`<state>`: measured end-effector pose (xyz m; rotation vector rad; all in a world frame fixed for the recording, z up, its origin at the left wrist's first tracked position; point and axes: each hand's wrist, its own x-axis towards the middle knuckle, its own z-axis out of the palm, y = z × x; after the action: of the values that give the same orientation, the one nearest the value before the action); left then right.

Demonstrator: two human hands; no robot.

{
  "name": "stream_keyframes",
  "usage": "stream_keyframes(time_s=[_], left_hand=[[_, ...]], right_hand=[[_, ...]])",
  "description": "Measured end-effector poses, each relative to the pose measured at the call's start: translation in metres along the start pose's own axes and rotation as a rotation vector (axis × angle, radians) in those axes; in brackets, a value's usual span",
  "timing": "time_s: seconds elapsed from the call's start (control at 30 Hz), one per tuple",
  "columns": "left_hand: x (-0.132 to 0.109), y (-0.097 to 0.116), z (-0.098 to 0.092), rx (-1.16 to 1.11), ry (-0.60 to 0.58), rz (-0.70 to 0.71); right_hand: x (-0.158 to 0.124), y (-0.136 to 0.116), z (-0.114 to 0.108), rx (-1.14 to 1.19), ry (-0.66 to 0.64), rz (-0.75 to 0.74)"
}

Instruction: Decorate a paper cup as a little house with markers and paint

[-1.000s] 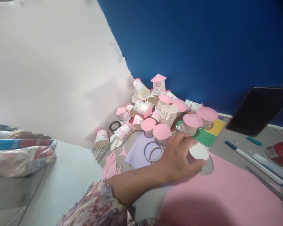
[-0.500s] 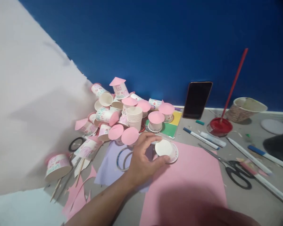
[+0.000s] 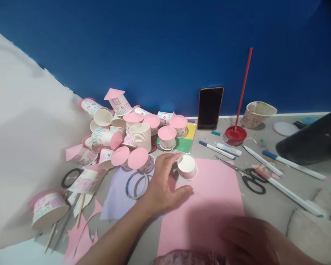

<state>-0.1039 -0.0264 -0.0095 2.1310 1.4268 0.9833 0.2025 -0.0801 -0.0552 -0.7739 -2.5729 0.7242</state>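
A small white paper cup stands on the pink paper sheet, apparently base up. My left hand curves around its left side with thumb and fingers spread. The index fingertip is close to the cup's upper edge; I cannot tell if it touches. The thumb lies apart, in front of the cup. My right hand is dark and blurred low over the sheet, its fingers not readable. Left of the cup, two tape rings rest on lilac paper.
Decorated cups with pink paper roofs crowd the left, around a stack of plain cups. Scissors, several markers, a red paint pot with a stick and a leaning phone are on the right. Pink scraps lie lower left.
My left thumb has come away from the cup, and the hand is more open. My right hand shows more at the bottom. The view has turned right, so everything sits further left.
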Motion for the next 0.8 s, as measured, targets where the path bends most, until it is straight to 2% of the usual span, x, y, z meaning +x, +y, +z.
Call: stream_keyframes(time_s=[0.17,0.3,0.37,0.53,0.63,0.8], left_hand=[[0.003,0.001,0.007,-0.044,0.044,-0.099],[0.011,0.002,0.012,-0.149,0.098,-0.238],[0.015,0.0,0.012,-0.309,0.127,-0.306],[0.019,-0.009,0.006,-0.906,0.133,-0.457],[0.021,-0.005,0.001,-1.086,0.161,-0.531],[0.023,0.003,-0.003,-1.259,0.192,-0.602]], right_hand=[[0.0,-0.002,0.001,0.047,-0.036,0.02],[-0.002,-0.006,-0.003,0.018,-0.057,0.014],[-0.001,-0.008,-0.005,0.001,-0.062,0.0],[0.0,-0.01,-0.004,-0.034,-0.048,-0.008],[-0.001,-0.01,-0.001,-0.038,-0.019,-0.005],[-0.003,-0.006,0.005,-0.01,0.0,0.005]])
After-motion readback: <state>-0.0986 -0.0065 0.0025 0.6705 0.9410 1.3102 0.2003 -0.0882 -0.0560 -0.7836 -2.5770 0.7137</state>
